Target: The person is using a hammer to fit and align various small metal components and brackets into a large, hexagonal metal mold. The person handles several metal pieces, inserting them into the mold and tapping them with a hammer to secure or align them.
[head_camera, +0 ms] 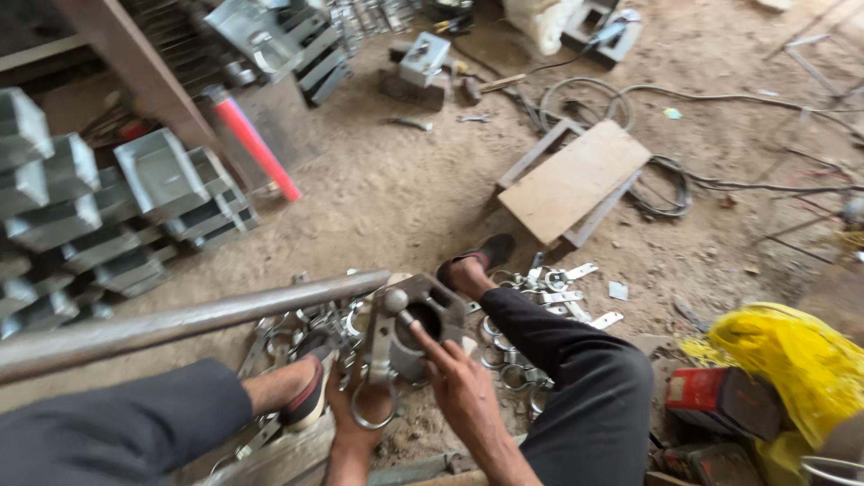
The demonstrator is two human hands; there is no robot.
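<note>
Gripping grey metal clamp [409, 328], ring at bottom, w/ both hands: left hand [355, 418], right hand [463, 387].

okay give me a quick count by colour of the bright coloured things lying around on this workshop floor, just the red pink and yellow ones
Pink-red tube leaning by the stacked grey metal boxes: 1
Red box at the lower right: 1
Yellow sack beside the red box: 1
Total: 3

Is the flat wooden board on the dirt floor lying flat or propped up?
Propped: the flat wooden board rests tilted on a grey metal frame, whose bars show at its edges.
</note>
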